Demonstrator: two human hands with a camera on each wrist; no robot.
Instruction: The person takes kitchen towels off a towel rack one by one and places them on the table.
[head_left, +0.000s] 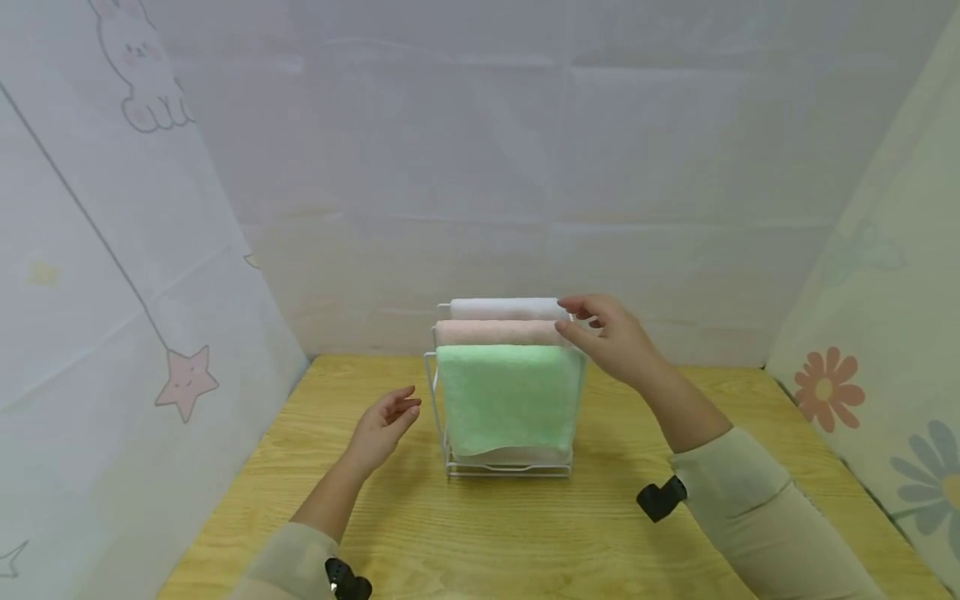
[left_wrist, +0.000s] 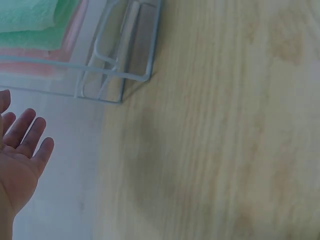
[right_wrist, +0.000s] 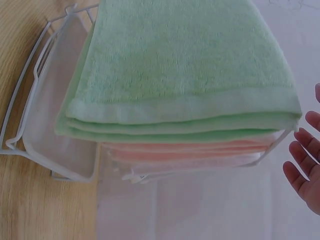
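Observation:
A white wire rack [head_left: 431,392] carries three folded towels hung one behind another. The green towel [head_left: 510,396] is in front, a pink towel [head_left: 491,333] behind it, and a white towel [head_left: 502,308] at the back. My right hand [head_left: 618,346] is at the upper right end of the rack, fingers loosely bent and holding nothing; in the right wrist view those fingers [right_wrist: 305,152] stand just beside the towels' edge. To the left of the rack, my left hand [head_left: 382,429] hovers with relaxed fingers and nothing in them.
A white tray [right_wrist: 55,105] sits in the rack's base. The rack stands on a wood-grain table [head_left: 510,542]. Behind it hangs a pale cloth backdrop [head_left: 525,167], and printed cloth walls flank both sides. Each wrist wears a small black device [head_left: 662,498].

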